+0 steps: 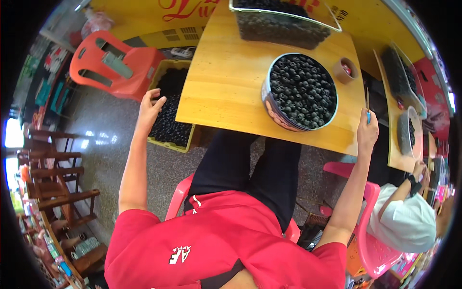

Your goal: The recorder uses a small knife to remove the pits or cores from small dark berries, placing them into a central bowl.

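Observation:
My right hand, at the table's right edge, grips a slim tool with a blue handle and a narrow, pointed upper part. Over the yellow crate at the table's left side, my left hand hovers with its fingers loosely bent and apart, nothing visible in them. Small dark round fruits or nuts lie in that crate. On the table in front of me, a large round tub is filled with similar dark shiny pieces.
The wooden table also bears a clear bin of dark pieces and a small brown cup. An orange plastic chair is at the left. To my right, a person in a white top sits at another table.

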The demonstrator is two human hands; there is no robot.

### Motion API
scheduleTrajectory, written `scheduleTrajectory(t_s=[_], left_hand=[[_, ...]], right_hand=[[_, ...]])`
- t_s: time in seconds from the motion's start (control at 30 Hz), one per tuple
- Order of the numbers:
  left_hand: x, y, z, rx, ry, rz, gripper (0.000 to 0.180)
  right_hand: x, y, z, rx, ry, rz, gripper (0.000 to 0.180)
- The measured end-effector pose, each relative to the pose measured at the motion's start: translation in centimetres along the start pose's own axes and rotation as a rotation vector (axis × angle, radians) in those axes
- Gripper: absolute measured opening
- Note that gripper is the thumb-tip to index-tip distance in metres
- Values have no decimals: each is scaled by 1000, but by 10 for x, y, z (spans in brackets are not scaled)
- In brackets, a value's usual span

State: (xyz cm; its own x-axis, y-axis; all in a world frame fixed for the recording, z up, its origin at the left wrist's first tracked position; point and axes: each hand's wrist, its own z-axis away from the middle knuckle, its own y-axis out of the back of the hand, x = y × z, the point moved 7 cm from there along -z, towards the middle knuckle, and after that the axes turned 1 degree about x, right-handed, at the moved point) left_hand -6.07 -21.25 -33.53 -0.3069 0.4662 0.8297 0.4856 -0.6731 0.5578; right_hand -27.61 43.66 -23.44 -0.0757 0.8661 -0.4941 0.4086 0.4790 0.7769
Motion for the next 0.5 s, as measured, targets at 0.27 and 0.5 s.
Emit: scheduleTrajectory(t_s=[0.27, 0.5], left_hand=[[51, -43, 37, -220, 112, 460, 34], [80, -76, 53, 18, -84, 497, 37]], right_hand=[[40, -1, 5, 24, -4, 229, 32], [60, 4, -1, 87, -62, 321, 32]])
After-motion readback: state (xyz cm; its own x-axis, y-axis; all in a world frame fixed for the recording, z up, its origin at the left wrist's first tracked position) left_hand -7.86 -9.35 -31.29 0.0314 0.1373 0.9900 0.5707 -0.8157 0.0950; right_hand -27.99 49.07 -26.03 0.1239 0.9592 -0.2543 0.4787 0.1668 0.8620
